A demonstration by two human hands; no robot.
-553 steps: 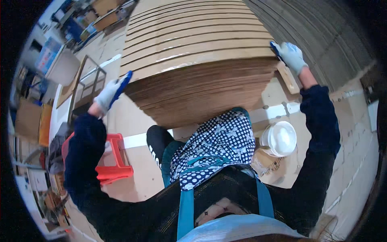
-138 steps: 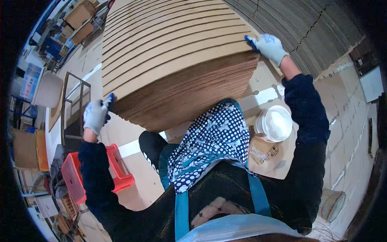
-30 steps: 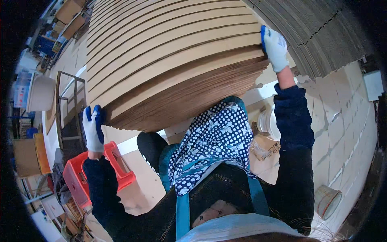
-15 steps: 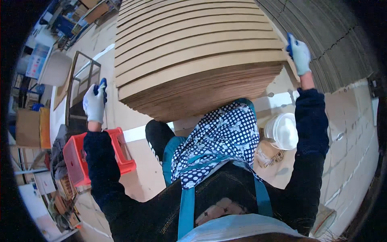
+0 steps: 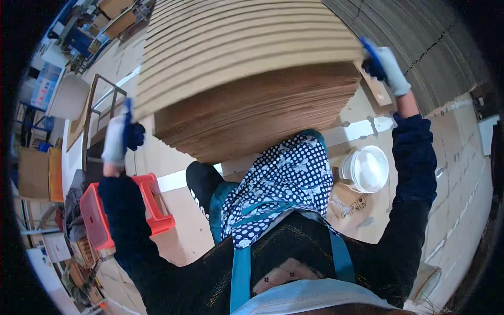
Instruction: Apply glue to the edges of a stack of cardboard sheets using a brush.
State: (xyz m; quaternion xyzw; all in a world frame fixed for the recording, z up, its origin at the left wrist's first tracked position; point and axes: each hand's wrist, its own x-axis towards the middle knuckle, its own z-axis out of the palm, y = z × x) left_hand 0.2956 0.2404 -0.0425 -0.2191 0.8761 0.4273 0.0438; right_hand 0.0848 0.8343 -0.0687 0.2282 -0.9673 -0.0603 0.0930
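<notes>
A tall stack of flat brown cardboard sheets [image 5: 257, 107] stands in front of me, its upper sheets fanned back in steps. I wear white gloves with blue palms. My left hand [image 5: 121, 137] is closed at the near left corner of the upper cardboard sheets [image 5: 236, 60], fingers partly blurred. At their right edge my right hand [image 5: 386, 65] grips the other side, blue fingertips against the board. The upper sheets are smeared by motion and overhang the stack on the left. How many sheets lie between my hands I cannot tell.
Left of me are a red plastic stool [image 5: 97, 215] and a dark metal frame [image 5: 94, 113]. A white bucket [image 5: 367, 169] stands on the floor at the right, beside a piece of printed cardboard [image 5: 349, 205]. More grey-brown stacked board [image 5: 420, 47] rises at the far right.
The upper sheets have shifted left and away, baring more of the stack's front. My left hand has come to their corner, and my right hand has turned inward at the right edge.
</notes>
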